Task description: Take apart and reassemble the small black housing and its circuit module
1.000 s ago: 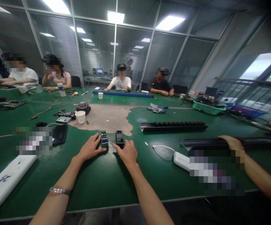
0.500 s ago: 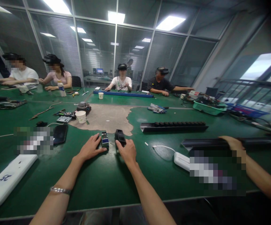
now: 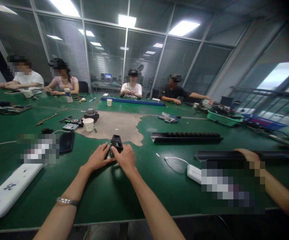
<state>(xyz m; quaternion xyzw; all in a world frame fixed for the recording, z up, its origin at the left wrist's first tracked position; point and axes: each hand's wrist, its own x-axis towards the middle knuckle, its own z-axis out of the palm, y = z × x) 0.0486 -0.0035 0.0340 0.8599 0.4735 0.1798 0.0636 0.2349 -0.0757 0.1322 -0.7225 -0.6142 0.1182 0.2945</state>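
Note:
A small black plastic housing (image 3: 116,140) with openings in its top is held by my right hand (image 3: 127,159), the thumb on its near side and the fingers along its right. Beneath the housing a sliver of the small circuit board (image 3: 111,153) shows; the rest is covered. My left hand (image 3: 98,157) has its fingers at the board's left side and its thumb at the near end, closed about it on the green table (image 3: 104,200). Whether the housing is seated on the board or only over it, I cannot tell.
A paper cup (image 3: 88,125) and a phone (image 3: 66,142) are to the left, beyond a white power strip (image 3: 14,186). Black rails (image 3: 187,137) lie to the right, where another person's hand (image 3: 249,156) rests. Several people sit across the table.
My right hand has moved the black housing left, from beside the circuit board to over it. My left hand has stayed at the board. The person opposite has brought both hands together.

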